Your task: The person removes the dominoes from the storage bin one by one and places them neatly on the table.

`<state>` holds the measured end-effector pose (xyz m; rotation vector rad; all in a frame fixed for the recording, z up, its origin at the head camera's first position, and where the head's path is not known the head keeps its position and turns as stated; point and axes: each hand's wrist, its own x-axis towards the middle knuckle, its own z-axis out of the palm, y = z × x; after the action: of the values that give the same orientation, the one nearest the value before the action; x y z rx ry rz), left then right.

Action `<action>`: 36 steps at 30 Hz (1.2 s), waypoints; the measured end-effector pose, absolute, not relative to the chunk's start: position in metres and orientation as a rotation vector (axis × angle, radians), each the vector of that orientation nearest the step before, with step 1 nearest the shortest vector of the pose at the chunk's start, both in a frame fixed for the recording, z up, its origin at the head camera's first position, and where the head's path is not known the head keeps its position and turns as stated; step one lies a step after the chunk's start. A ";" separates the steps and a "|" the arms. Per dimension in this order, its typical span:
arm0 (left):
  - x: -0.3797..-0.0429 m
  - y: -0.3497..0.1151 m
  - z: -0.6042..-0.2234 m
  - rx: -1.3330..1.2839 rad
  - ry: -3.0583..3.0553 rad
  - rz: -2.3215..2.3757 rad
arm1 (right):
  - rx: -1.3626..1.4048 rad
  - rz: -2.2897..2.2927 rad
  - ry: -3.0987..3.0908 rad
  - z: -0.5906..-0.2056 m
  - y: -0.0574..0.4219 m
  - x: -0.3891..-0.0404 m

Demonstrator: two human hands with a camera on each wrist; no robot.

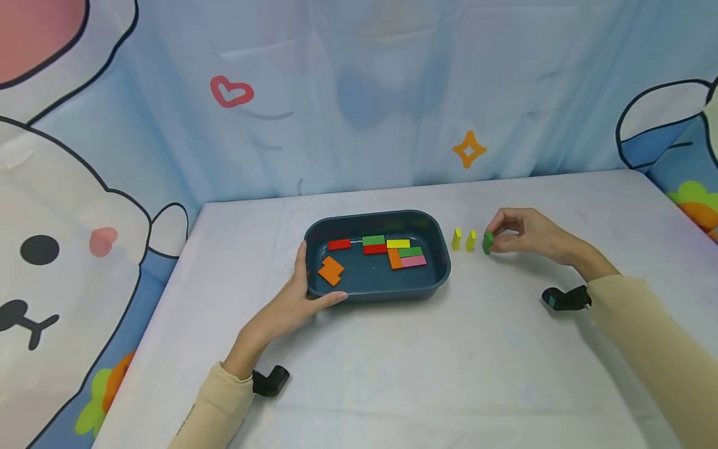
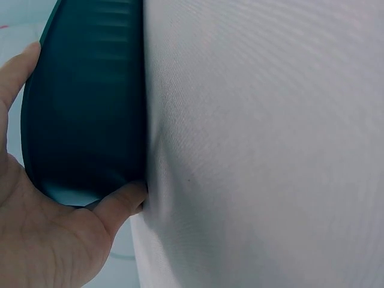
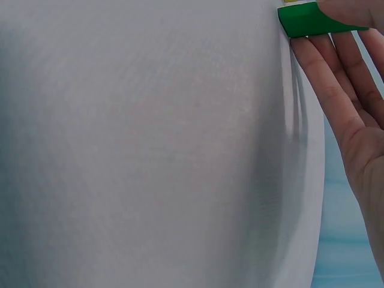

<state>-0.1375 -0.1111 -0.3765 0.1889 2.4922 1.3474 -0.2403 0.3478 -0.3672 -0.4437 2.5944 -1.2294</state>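
Note:
My left hand (image 1: pixel 290 310) holds the near left corner of a dark teal plastic tray (image 1: pixel 381 298), its thumb along the front wall and its fingers at the left end. In the left wrist view, thumb and forefinger span the tray's corner (image 2: pixel 84 120). Right of the tray, my right hand (image 1: pixel 524 232) pinches an upright green domino block (image 1: pixel 488 242) between thumb and fingers. The right wrist view has this green block (image 3: pixel 303 20) at the top right, partly covered by the thumb. Two yellow domino blocks (image 1: pixel 457 239) stand on end between the tray and the right hand.
Inside the tray lie several flat blocks, among them red (image 1: pixel 339 244), orange (image 1: pixel 331 270), green (image 1: pixel 373 240), yellow (image 1: pixel 398 244) and pink (image 1: pixel 413 261). A white cloth (image 1: pixel 426 374) covers the table, and a printed blue curtain (image 1: pixel 381 143) hangs behind it.

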 end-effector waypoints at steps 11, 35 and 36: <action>-0.137 -0.112 -0.377 0.218 2.483 1.377 | -0.443 -1.278 2.575 -0.370 0.348 -0.240; -0.138 -0.111 -0.379 0.199 2.499 1.353 | -0.484 -1.238 2.619 -0.368 0.355 -0.238; -0.138 -0.111 -0.379 0.197 2.500 1.352 | -0.484 -1.233 2.618 -0.368 0.356 -0.238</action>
<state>-0.1383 -0.1113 -0.3791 0.1967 2.4997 1.3522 -0.2380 0.3558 -0.3676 -0.4844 2.6184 -1.2334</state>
